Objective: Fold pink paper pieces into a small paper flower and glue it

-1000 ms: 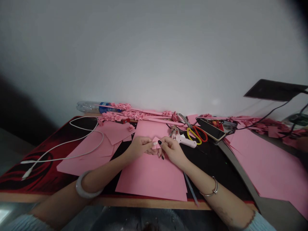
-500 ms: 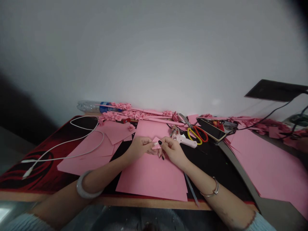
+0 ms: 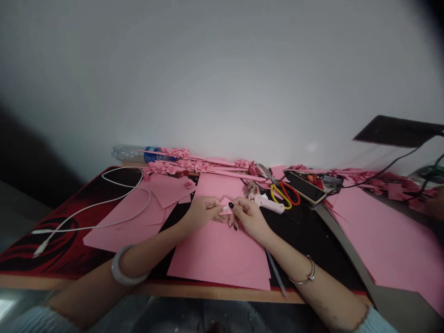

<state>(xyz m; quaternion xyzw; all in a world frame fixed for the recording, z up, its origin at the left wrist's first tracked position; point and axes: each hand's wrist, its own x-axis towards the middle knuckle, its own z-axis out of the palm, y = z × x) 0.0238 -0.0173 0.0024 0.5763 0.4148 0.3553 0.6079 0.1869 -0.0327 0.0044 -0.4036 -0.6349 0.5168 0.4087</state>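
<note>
A small folded piece of pink paper [image 3: 225, 202] is pinched between both hands, with its pointed top showing above the thumbs. My left hand [image 3: 203, 211] grips its left side, thumb across the front. On the right side, my right hand [image 3: 249, 216] holds it between thumb and finger; dark nails show. Fingers cover most of the paper's lower part. Both hands are above a large pink paper sheet [image 3: 218, 259] that lies on the dark mat. Just beyond my right hand lies a glue gun [image 3: 267, 203] with a pale handle.
Scissors [image 3: 281, 196] with yellow and red handles and a phone [image 3: 305, 188] lie at right. Pink paper flowers [image 3: 197, 165] and a plastic bottle [image 3: 130, 153] line the wall. A white cable [image 3: 93, 226] crosses paper at left. A pen-like stick [image 3: 276, 273] lies near the front edge.
Both hands keep almost the same pose on the folded paper. At the far right edge, a dim shape, perhaps another person's hand, shows more than before.
</note>
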